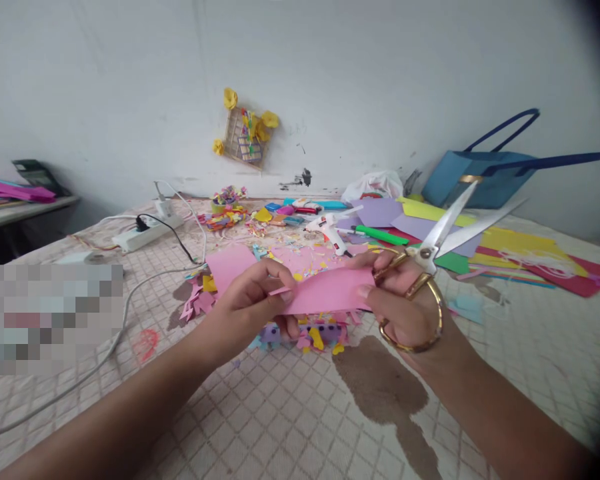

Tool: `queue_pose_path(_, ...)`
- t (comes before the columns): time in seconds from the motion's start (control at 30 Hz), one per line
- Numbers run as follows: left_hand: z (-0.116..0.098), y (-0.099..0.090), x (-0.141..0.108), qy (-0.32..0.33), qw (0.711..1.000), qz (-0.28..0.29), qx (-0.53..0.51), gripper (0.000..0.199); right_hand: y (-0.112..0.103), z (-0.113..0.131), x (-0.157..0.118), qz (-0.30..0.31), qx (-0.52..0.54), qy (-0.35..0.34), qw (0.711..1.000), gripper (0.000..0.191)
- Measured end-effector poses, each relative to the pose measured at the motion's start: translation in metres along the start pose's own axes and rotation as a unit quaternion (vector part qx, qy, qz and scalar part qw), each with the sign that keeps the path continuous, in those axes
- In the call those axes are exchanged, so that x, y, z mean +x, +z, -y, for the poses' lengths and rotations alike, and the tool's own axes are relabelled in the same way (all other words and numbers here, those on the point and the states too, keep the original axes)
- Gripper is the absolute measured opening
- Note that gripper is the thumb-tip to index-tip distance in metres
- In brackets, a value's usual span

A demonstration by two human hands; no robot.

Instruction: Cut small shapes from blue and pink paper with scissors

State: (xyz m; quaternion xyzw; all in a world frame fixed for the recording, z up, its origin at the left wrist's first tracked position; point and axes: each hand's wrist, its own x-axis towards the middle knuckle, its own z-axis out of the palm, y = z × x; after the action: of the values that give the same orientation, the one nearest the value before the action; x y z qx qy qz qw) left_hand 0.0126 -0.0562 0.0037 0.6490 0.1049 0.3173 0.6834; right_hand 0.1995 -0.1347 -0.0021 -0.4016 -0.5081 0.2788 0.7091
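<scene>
A strip of pink paper [330,291] is stretched between my two hands above the table. My left hand [260,297] pinches its left end, where a narrow bit is folded over. The right end is gripped by the thumb and fingers of my right hand [405,300]. Gold-handled scissors [433,250] hang on that same hand, their blades apart and pointing up and to the right. Beneath the strip lie paper scraps and a purple dotted piece [325,331]. A larger pink sheet [227,263] is just beyond my left hand.
A white glue gun [333,233] and green marker [380,235] lie beyond my hands. Coloured sheets [525,247] spread at the right before a blue bag [480,177]. A power strip [147,230] and white cable [125,320] are on the left. A decorated frame [247,137] hangs on the wall.
</scene>
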Motion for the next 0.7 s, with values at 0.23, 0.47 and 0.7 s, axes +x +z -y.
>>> queue_pose_path(0.23, -0.001, -0.007, -0.002, -0.018, 0.999, -0.013, -0.029, 0.011, -0.010, 0.006, 0.011, 0.016, 0.062, 0.072, 0.995, 0.025)
queue_pose_path(0.47, -0.004, -0.008, -0.005, -0.027, 0.997, 0.060, 0.031, 0.013, -0.011, -0.006, 0.008, 0.236, 0.068, 0.267, 0.932, 0.034)
queue_pose_path(0.7, -0.010, -0.008, -0.002, -0.030, 0.979, 0.117, 0.162, 0.016, -0.006, -0.004, -0.001, 0.338, -0.010, 0.274, 0.900, 0.029)
